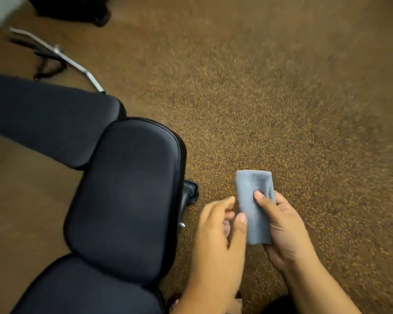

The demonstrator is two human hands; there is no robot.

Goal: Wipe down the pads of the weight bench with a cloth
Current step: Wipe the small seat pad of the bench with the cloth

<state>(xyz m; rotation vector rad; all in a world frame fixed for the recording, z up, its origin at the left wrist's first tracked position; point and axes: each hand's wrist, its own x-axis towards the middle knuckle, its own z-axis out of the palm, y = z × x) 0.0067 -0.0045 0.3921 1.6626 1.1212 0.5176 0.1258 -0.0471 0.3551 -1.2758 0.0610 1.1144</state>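
Both forearms bare — no sleeves or rings on the left hand (220, 225) or right hand (281, 225) (nails short).

Folded cloth (254, 205), pale grey-blue, plain. Bench pads (125, 200), black with faint sheen, at nine o'clock. Floor (281, 98), brown speckled with yellow-orange flecks. Curl bar (59, 53), shiny chrome, at eleven o'clock.

Probably a gym or home workout room: a black padded weight bench (123, 200) stands on speckled rubber-like flooring (281, 98), with a chrome curl bar (61, 55) nearby.
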